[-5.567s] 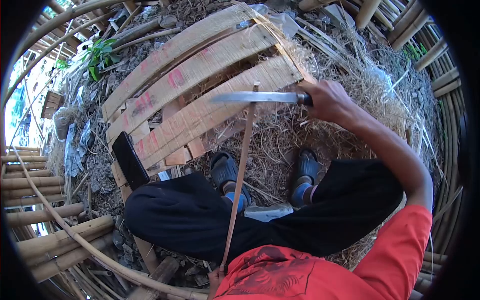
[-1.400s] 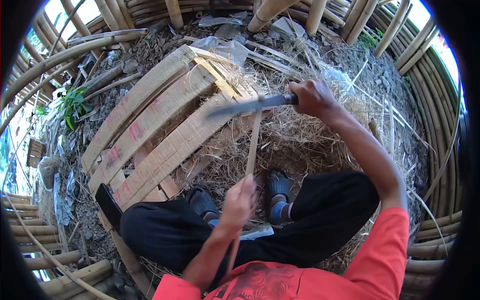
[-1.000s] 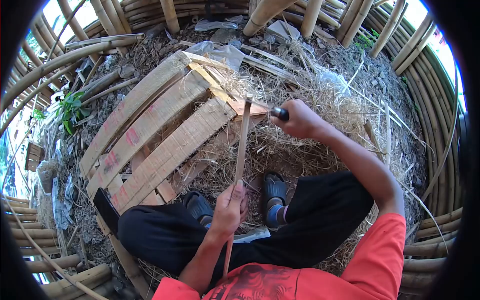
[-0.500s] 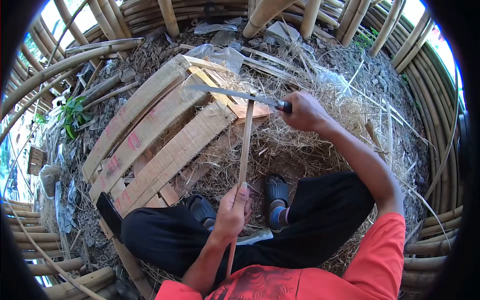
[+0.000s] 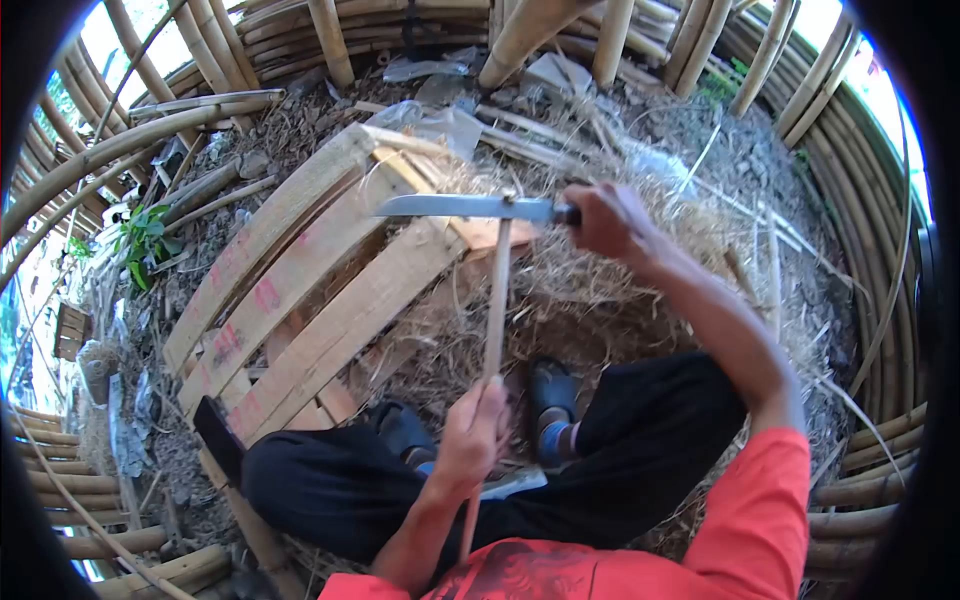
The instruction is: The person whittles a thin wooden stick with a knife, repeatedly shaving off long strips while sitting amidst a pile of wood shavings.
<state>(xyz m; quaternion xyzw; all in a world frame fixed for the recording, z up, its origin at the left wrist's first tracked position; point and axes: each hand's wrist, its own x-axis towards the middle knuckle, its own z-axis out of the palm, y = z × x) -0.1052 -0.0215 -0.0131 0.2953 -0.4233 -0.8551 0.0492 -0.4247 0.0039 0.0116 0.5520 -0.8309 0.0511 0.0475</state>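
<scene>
My right hand (image 5: 606, 222) is closed round the dark handle of a long-bladed knife (image 5: 440, 206), which points to the left. Its blade lies across the far end of a thin bamboo strip (image 5: 497, 300), touching it near the tip. Lower down, my left hand (image 5: 473, 428) wraps round that strip. The strip's near end runs back towards my red shirt, between my legs. To the left of the strip lies a slatted wooden pallet (image 5: 355, 290) with pink marks on its boards.
Shavings (image 5: 590, 300) and dry fibre cover the ground around my sandals. A dark flat object (image 5: 218, 438) rests at the pallet's near corner. Bamboo poles (image 5: 880, 230) wall the space. A green plant (image 5: 143, 240) grows at left; plastic sheeting (image 5: 430, 122) lies beyond the pallet.
The knife's blade has tilted to nearly level, its tip coming nearer to me. My right hand has shifted slightly. My left hand keeps its hold on the bamboo strip, a little nearer to me.
</scene>
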